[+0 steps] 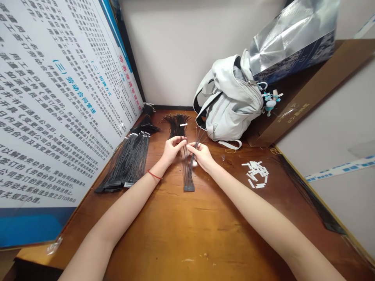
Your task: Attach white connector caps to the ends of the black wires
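Wooden table (187, 234): left hand (172, 150), right hand (202, 155) pinch black wire harness (185, 168)

Watching from my remote station, I see both grips pinching thin strands between fingertips at 12 o'clock, the harness's black connector (189, 188) on the table just below them. More wire bundles (125, 164) lie at 10 o'clock, white plastic strips (254, 173) at 2, a pale backpack (231, 103) at 1.

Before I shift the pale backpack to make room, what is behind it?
Behind the pale backpack, a silver-and-blue bag stands on a brown cardboard box, with the wall beyond. The backpack hides the bag's lower end and anything directly behind it.
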`<state>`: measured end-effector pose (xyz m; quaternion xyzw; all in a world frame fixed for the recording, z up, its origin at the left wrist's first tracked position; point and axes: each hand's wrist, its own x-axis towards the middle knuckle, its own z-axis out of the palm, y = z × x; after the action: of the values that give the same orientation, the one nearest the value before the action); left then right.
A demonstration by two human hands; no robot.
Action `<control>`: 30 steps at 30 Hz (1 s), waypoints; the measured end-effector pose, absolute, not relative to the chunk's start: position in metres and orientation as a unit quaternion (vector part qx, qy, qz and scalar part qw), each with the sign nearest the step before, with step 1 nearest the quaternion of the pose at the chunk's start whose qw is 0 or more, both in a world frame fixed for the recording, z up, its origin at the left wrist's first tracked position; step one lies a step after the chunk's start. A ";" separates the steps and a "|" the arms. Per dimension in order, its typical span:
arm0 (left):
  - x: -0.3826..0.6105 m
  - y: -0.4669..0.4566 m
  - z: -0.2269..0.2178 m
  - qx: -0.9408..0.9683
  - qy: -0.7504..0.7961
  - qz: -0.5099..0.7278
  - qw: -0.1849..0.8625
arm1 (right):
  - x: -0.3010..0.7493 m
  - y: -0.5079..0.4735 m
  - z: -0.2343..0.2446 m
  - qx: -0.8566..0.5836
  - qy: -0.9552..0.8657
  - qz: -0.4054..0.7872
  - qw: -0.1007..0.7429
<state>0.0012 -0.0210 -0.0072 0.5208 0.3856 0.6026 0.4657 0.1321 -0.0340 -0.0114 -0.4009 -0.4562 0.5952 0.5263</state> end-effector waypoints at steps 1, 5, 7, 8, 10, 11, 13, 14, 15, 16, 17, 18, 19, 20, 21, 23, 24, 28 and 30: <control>0.001 -0.021 -0.007 0.517 0.386 0.603 0.470 | 0.132 -0.034 -0.012 -0.405 -0.466 0.590 0.520; 0.001 -0.022 -0.005 0.502 0.389 0.589 0.499 | 0.133 -0.036 -0.011 -0.408 -0.505 0.576 0.497; 0.001 -0.022 -0.004 0.482 0.382 0.592 0.521 | 0.133 -0.036 -0.010 -0.409 -0.517 0.573 0.487; 0.000 -0.022 -0.004 0.468 0.378 0.598 0.530 | 0.134 -0.036 -0.010 -0.411 -0.522 0.572 0.481; 0.000 -0.021 -0.005 0.437 0.372 0.614 0.542 | 0.134 -0.037 -0.009 -0.416 -0.534 0.570 0.466; 0.000 -0.020 -0.005 0.426 0.370 0.621 0.544 | 0.135 -0.037 -0.008 -0.418 -0.539 0.568 0.461; -0.001 -0.019 -0.006 0.415 0.369 0.629 0.543 | 0.135 -0.037 -0.007 -0.421 -0.548 0.564 0.452; -0.001 -0.019 -0.006 0.415 0.370 0.629 0.543 | 0.135 -0.038 -0.007 -0.422 -0.552 0.563 0.449; -0.001 -0.019 -0.006 0.417 0.370 0.627 0.543 | 0.135 -0.038 -0.006 -0.421 -0.555 0.561 0.446; -0.001 -0.019 -0.006 0.421 0.371 0.625 0.544 | 0.135 -0.038 -0.006 -0.421 -0.559 0.559 0.444; -0.001 -0.020 -0.006 0.424 0.372 0.622 0.543 | 0.135 -0.038 -0.006 -0.421 -0.562 0.558 0.443; -0.001 -0.020 -0.006 0.425 0.373 0.621 0.543 | 0.134 -0.038 -0.006 -0.421 -0.563 0.556 0.442; -0.001 -0.021 -0.005 0.426 0.374 0.620 0.543 | 0.134 -0.038 -0.006 -0.422 -0.564 0.556 0.442; -0.001 -0.021 -0.005 0.427 0.375 0.619 0.543 | 0.134 -0.038 -0.007 -0.423 -0.563 0.555 0.442; -0.001 -0.021 -0.005 0.427 0.376 0.618 0.543 | 0.134 -0.038 -0.007 -0.424 -0.562 0.555 0.443; -0.002 -0.021 -0.005 0.427 0.380 0.614 0.545 | 0.134 -0.037 -0.009 -0.425 -0.560 0.554 0.445; -0.002 -0.021 -0.004 0.426 0.381 0.612 0.547 | 0.134 -0.037 -0.009 -0.425 -0.560 0.554 0.447; -0.001 -0.021 -0.002 0.424 0.384 0.608 0.550 | 0.134 -0.037 -0.009 -0.420 -0.562 0.554 0.449; -0.001 -0.022 -0.001 0.433 0.385 0.607 0.544 | 0.134 -0.038 -0.008 -0.416 -0.562 0.554 0.452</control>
<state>-0.0012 -0.0225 -0.0008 0.4326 0.3854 0.6069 0.5441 0.1336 -0.0381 -0.0084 -0.4163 -0.5620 0.5540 0.4516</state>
